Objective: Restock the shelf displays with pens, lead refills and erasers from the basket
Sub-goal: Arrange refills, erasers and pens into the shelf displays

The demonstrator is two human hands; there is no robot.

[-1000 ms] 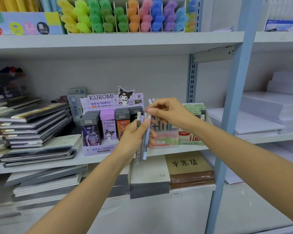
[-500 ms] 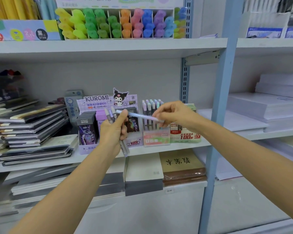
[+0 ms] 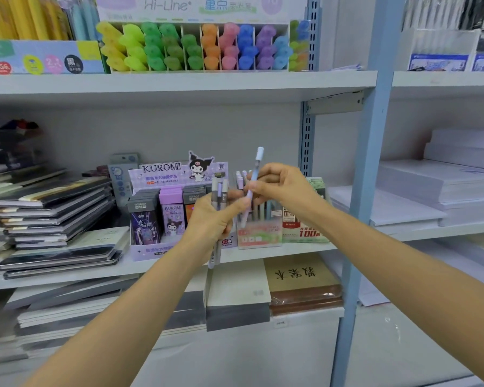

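Pen, pale blue (image 3: pixel 251 188): one, held in front of the middle shelf (image 3: pixel 263 254) near its front edge, above the pen display box (image 3: pixel 259 236). Long axis near upright, leaning slightly right at the top; white capped end up, lower end pointing down toward the box.
Right hand (image 3: pixel 281 187): arm reaching in from the lower right, palm turned left, fingers (image 3: pixel 256 188) pinched narrow on the pen's mid-barrel.
Left hand (image 3: pixel 214 222): arm reaching in from the lower left, fist closed around a bundle of pens (image 3: pixel 218 199), about three, grey and lilac, exact count unclear. Bundle axis upright, ends showing above and below the fist. Thumb tip touches the blue pen's lower barrel.
Pen display box: one, pastel front, several pens standing upright in it; count not clear behind the hands.
Kuromi lead refill display (image 3: pixel 165 210): one, just left of the pen box, refill cases upright in rows.
Red-and-green box (image 3: pixel 302 230): one, just right of the pen box.
Notebooks (image 3: pixel 53 213): stacked flat at the shelf's left end.
Highlighters (image 3: pixel 201 48): upper shelf, sorted by colour.
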